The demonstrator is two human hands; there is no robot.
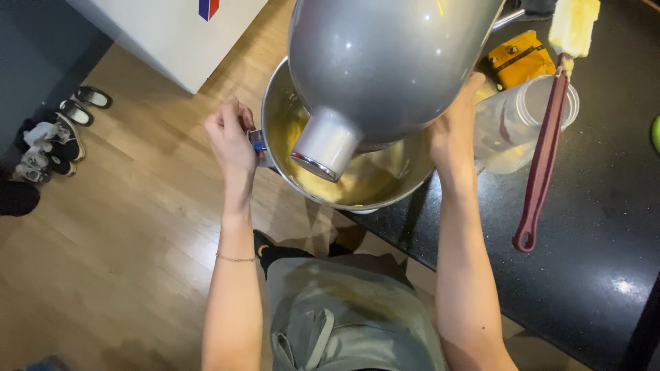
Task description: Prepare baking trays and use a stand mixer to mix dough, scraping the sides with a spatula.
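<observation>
Left hand (230,137) is closed in a fist around the small handle (256,139) on the left rim of the steel mixing bowl (278,103), knuckles up, thumb side toward the bowl. Right hand (454,130) is pressed against the bowl's right side, fingers tucked under the mixer head so how far it is open cannot be told; it looks to be bracing the bowl wall rather than gripping anything separate. The bowl sits between the two hands, straight ahead of the body, at the near edge of the dark desk (591,233), holding yellow batter (357,182). The grey stand mixer head (385,62) hangs tilted over the bowl, its attachment hub (323,148) pointing down toward the person, no beater on it. Both hands touch the bowl, left on the handle, right on the wall. Right of the bowl: a clear plastic jar (526,120) lying on its side, a dark red spatula (543,161) with batter on its head, long axis running near-far, and a yellow object (520,62) behind. Wooden floor (137,227) lies below left, with shoes (65,134) by the wall.
</observation>
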